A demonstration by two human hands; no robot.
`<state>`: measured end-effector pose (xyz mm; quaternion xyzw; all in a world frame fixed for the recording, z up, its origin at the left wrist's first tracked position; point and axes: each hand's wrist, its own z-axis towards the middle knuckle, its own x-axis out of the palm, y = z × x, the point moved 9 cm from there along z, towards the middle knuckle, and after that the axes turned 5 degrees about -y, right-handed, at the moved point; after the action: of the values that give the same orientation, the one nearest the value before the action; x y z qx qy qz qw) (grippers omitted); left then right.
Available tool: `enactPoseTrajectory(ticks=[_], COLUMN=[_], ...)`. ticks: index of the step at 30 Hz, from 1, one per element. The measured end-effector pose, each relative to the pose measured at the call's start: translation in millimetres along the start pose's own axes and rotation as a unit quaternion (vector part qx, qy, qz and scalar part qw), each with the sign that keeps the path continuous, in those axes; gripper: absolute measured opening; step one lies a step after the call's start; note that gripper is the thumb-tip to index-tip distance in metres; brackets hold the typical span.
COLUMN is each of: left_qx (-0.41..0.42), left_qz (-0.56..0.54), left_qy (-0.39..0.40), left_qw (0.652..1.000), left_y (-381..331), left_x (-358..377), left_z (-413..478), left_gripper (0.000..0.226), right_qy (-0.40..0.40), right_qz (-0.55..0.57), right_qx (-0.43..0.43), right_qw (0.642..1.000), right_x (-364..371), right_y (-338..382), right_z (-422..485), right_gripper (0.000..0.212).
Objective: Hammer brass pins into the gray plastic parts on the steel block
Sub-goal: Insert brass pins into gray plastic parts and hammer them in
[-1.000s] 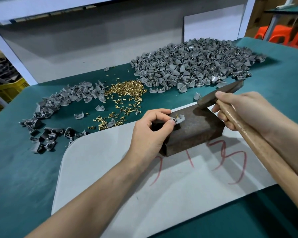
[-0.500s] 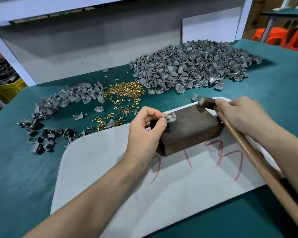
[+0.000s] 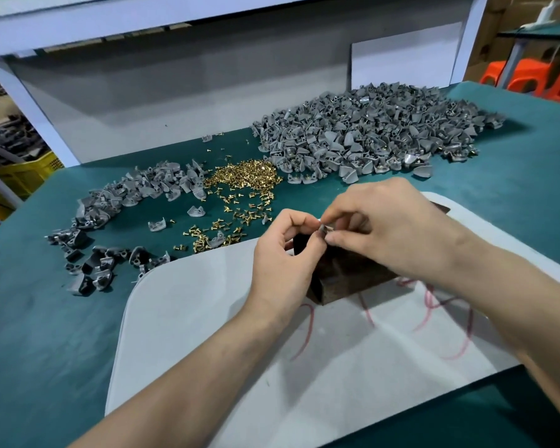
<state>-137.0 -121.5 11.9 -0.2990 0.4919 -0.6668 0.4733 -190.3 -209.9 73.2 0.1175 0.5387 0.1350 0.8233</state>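
Looking at the gray plastic part first: it was held just above the near-left end of the steel block, and it didn't look seated on it, as far as could be told. It was pinched between thumb and forefinger of the left hand. The fingertips of the right hand were closed on it from the other side, with the rest of those fingers curled in. Whether a pin was caught in that right-hand pinch couldn't be made out, way too small and blurry. No hammer was seen in either hand.

The block was sat on a white board with red scribbles on it, and most of the block's top was hidden under the right hand. Behind the board, loose brass pins were scattered on the green table. A smaller heap of gray parts was piled to the left and a big heap of gray parts at the back right.

What could go wrong, as a guess: with the part so tiny and fiddled with in mid-air, a pin could easily be dropped or started crooked. Then it'd be bent, or the plastic cracked, once struck. If the part was set too close to the block's edge it could be knocked off, and fingertips left that near could get hit.
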Motion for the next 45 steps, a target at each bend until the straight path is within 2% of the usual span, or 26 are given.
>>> enactPoseTrajectory(ticks=[5, 7, 10, 14, 21, 34, 38, 39, 42, 45], left_qx=[0.010, 0.012, 0.015, 0.006, 0.015, 0.021, 0.030, 0.033, 0.031, 0.022], left_qz=[-0.020, -0.021, -0.006, -0.008, -0.021, 0.000, -0.006, -0.006, -0.006, -0.027], left_qy=[0.017, 0.024, 0.024, 0.029, 0.054, 0.047, 0.054, 0.055, 0.055, 0.047], left_qw=[1.000, 0.999, 1.000, 1.000, 0.998, 0.999, 0.998, 0.998, 0.998, 0.998], left_y=[-1.9, -2.6, -3.7, -1.2, -0.3, -0.9, -3.3, -3.6, -2.4, -0.6], left_x=[2.6, 2.9, 3.3, 4.9, 7.9, 7.9, 8.2, 8.5, 8.1, 6.0], left_z=[1.4, 0.1, 0.5, 0.9, 2.9, 3.5, 2.6, 2.2, 1.9, 1.5], left_gripper=[0.018, 0.021, 0.022, 0.014, 0.021, 0.017, 0.015, 0.013, 0.010, 0.010], right_qy=[-0.057, -0.064, -0.045, -0.040, -0.050, -0.027, -0.016, -0.007, 0.034, 0.075], right_qz=[0.023, 0.028, 0.015, 0.010, 0.020, 0.022, 0.022, 0.016, -0.020, -0.090], right_qx=[0.033, 0.036, 0.032, 0.026, 0.031, 0.049, 0.056, 0.062, 0.072, 0.067], right_qw=[0.998, 0.997, 0.998, 0.999, 0.998, 0.998, 0.998, 0.998, 0.997, 0.991], right_x=[-4.6, -6.3, -4.7, -4.5, -2.7, 2.2, 1.1, 1.1, 4.3, 12.2], right_y=[-13.2, -15.5, -15.8, -19.4, -21.1, -21.8, -20.5, -19.9, -18.3, -17.8], right_z=[-6.6, -9.6, -11.8, -12.0, -12.7, -16.3, -16.0, -16.2, -16.9, -17.1], right_gripper=[0.009, 0.014, 0.023, 0.012, 0.003, 0.017, 0.006, 0.010, 0.043, 0.054])
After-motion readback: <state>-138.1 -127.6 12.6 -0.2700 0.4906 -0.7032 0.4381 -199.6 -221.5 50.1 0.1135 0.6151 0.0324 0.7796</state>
